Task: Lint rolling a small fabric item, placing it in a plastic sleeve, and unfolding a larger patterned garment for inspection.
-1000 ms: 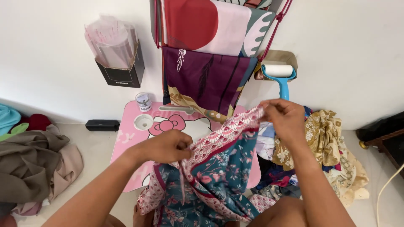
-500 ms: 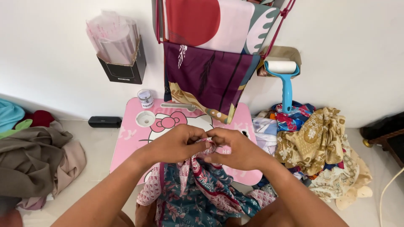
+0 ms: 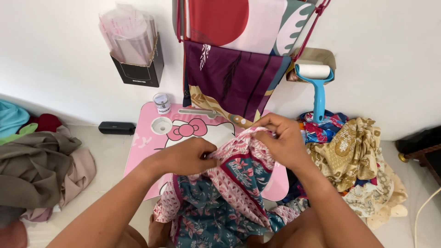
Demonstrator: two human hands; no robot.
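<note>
A teal floral scarf (image 3: 225,193) with a pink patterned border hangs over the front of a small pink table (image 3: 147,142). My left hand (image 3: 186,156) pinches one part of its upper edge. My right hand (image 3: 285,140) grips the edge a short way to the right, slightly higher. The cloth bunches in folds between the two hands and drapes down toward my lap.
Patterned cloths (image 3: 234,78) hang on the wall behind the table. A blue lint roller (image 3: 317,87) and a black box of clear bags (image 3: 133,46) sit on the wall. A small jar (image 3: 161,103) stands on the table. Cloth piles lie at left (image 3: 36,170) and right (image 3: 353,156).
One second ago my hands were spread wide along the scarf's edge. They met together at the middle, and now they have drawn slightly apart with the cloth bunched between them.
</note>
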